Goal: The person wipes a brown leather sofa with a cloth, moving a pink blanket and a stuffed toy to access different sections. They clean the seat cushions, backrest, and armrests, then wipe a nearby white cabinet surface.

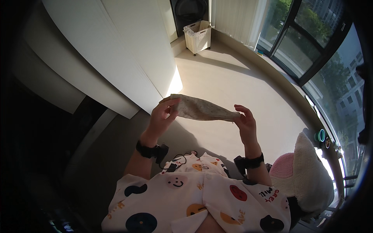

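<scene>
A limp grey cloth [204, 109], sock-like in shape, is stretched sideways in the air in front of me. My left hand [163, 116] grips its wider end between thumb and fingers. At the narrow end, my right hand [246, 123] pinches the tip between thumb and finger, with other fingers raised. Part of the cloth's left end is hidden behind the left fingers. Dark straps with small devices [161, 153] circle both wrists.
Tall white panels [131, 52] stand to the left. A white wheeled laundry basket [201, 39] sits ahead by a dark appliance [191, 11]. On the right are a plush seat or toy [311, 174], small pots [321, 135] and large windows [306, 49].
</scene>
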`<state>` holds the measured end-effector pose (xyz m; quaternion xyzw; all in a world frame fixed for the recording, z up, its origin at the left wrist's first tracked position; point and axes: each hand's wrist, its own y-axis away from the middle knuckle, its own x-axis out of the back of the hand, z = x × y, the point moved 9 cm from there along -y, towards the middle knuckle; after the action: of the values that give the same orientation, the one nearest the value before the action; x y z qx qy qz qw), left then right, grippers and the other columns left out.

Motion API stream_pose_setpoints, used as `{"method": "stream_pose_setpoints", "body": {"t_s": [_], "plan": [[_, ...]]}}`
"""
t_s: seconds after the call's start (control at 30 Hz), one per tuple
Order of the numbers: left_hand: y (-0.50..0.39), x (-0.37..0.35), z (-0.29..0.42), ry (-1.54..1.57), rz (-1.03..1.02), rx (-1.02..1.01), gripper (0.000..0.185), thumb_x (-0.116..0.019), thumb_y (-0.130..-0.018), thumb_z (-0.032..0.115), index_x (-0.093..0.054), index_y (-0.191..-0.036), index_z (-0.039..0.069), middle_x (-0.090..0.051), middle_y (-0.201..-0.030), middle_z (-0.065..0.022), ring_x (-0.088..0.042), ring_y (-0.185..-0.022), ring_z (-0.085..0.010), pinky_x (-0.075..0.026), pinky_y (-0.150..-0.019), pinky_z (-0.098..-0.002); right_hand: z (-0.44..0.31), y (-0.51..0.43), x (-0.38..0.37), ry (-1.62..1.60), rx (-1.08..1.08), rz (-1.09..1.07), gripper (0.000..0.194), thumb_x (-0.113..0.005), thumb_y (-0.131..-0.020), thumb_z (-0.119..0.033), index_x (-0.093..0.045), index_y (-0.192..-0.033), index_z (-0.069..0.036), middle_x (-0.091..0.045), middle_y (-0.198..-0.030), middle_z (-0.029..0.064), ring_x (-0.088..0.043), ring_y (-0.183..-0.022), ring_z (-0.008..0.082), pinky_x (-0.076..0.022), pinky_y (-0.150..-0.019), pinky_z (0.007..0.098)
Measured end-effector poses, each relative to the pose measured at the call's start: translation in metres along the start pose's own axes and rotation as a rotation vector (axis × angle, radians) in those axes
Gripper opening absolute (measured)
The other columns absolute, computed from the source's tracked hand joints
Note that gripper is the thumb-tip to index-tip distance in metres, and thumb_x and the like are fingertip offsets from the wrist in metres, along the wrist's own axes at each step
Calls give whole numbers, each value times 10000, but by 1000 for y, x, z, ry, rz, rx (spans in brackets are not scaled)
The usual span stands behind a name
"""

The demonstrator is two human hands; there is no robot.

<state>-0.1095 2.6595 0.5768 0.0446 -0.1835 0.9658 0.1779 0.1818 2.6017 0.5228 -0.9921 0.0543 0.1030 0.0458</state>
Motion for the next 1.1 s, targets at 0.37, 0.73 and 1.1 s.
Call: {"method": "stream_pose_setpoints", "body": {"t_s": [0.37, 0.73, 1.1], "plan": [[106, 93, -70, 142, 538, 147, 200, -541, -842, -87, -533, -934, 90, -552, -893, -7, -544, -840, -107, -451, -759, -248, 2, 38, -77, 546, 376, -418, 621, -498, -786, 178, -386, -1338, -85, -445, -1419, 191, -609, -1118, 320, -535, -840, 355], [173, 214, -50, 426, 772, 83, 166, -553, -868, -30, -577, -1002, 65, -562, -884, -34, -557, -786, -107, -476, -716, -249, -43, 108, -230, 682, 1181, -1195, 448, -555, -817, -73, -528, -1262, -119, -624, -1153, 52, -621, -1001, 214, -493, -937, 334], [127, 301, -49, 447, 792, 19, 264, -497, -928, 38, -550, -1187, 27, -626, -1027, -60, -577, -869, -123, -503, -781, -260, -93, 12, -303, 404, 1360, -737, 415, -631, -754, 93, -484, -1074, -128, -537, -1153, 167, -644, -851, 260, -564, -705, 325]]}}
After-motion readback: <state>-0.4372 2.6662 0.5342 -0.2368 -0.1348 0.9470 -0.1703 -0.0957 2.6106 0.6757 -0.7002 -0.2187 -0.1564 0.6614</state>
